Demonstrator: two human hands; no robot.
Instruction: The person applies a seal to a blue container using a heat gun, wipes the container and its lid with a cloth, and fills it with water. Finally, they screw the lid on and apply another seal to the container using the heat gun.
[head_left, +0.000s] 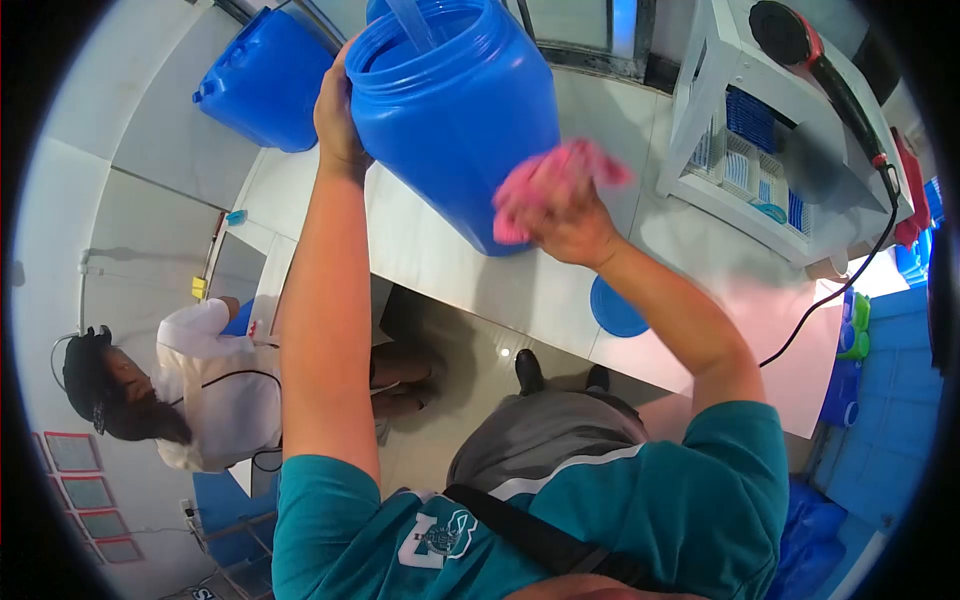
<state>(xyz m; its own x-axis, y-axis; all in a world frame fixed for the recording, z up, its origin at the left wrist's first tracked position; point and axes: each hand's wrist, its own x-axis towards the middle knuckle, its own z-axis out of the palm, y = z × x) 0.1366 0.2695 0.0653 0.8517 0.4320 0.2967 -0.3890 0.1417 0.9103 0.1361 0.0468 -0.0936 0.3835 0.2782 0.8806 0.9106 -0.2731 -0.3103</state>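
Note:
A large blue plastic drum [450, 140] with a threaded open mouth stands tilted on the white counter in front of me. My left hand [338, 115] grips it at the left side near the neck, its fingers partly behind the drum. In my right hand [575, 222] is a pink cloth [550, 185], bunched and blurred by motion, against the drum's lower right side. Something clear, perhaps a tube or water, reaches into the mouth. Near my right forearm a round blue lid [618, 307] lies on the counter.
Another blue container [268, 85] stands at the back left. To the right is a white rack [740, 150] with baskets; a black-and-red corded heat tool [825, 80] lies on top, its cord hanging over the counter [700, 280]. A co-worker [225, 380] is at the left.

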